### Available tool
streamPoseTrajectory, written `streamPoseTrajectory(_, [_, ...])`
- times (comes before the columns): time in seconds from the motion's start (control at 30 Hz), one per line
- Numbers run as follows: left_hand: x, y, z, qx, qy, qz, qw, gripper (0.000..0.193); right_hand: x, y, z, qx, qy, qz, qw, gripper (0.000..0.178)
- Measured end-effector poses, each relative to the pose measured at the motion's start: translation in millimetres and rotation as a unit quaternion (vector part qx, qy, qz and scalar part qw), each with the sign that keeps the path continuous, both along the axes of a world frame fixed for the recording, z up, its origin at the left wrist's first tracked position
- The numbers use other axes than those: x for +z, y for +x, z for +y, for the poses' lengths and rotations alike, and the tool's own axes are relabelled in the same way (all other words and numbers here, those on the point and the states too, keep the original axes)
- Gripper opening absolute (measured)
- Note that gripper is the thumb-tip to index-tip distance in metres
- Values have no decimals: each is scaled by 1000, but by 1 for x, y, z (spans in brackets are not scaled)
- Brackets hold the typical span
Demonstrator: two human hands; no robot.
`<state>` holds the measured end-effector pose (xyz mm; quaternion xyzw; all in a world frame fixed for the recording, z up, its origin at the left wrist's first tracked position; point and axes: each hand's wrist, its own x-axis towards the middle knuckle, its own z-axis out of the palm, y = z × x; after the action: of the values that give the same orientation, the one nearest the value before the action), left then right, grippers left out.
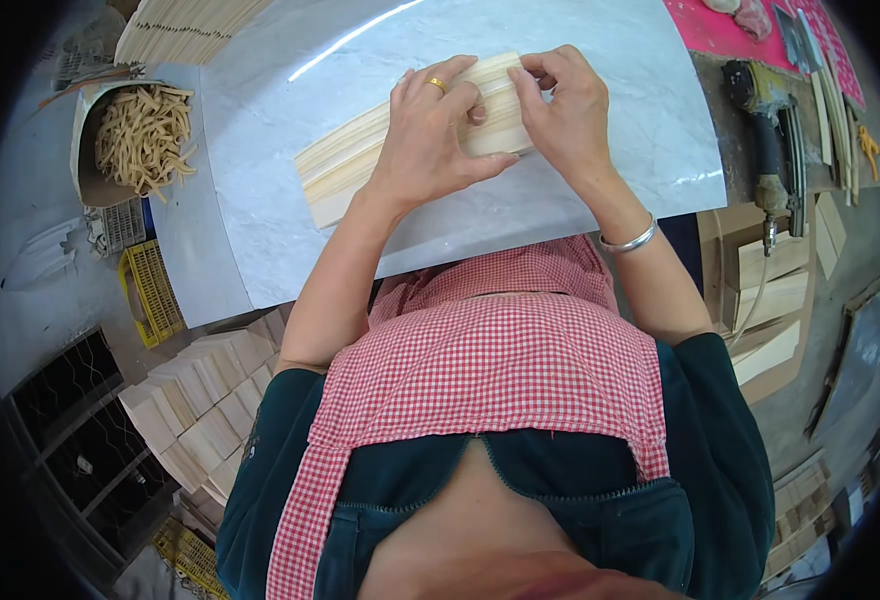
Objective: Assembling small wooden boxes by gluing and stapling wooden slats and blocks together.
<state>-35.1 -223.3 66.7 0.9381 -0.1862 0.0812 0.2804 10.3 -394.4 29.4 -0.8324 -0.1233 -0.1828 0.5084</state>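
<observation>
A bundle of thin, pale wooden strips [345, 165] lies slantwise on the white marbled tabletop [260, 215], its right end farther from me. My left hand [422, 140], with a ring on one finger, spans the bundle past its middle; the fingers curl over the far side and the thumb stretches along the near side. At the right end of the strips, my right hand [575, 115] pinches with thumb and fingers. A silver bangle circles the right wrist. Part of the bundle is hidden beneath my left hand.
Left of the tabletop stands a container of beige, band-like pieces [145, 140], with a stack of wooden strips [175, 30] behind it. A nail gun [768, 150] with a hose lies to the right. Wooden blocks [205, 405] are stacked lower left, near a yellow crate [155, 290]; a cardboard box [810, 290] holds boards.
</observation>
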Motion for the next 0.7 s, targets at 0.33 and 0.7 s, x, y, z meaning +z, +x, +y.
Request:
streamPoseTrajectory(0.33, [-3, 0, -1, 2, -23, -16, 1000, 48, -3, 1, 3, -3, -17, -30, 999, 5])
streamPoseTrajectory(0.7, [-8, -4, 2, 14, 2, -27, 1000, 48, 9, -3, -115, -80, -125, -53, 988, 30])
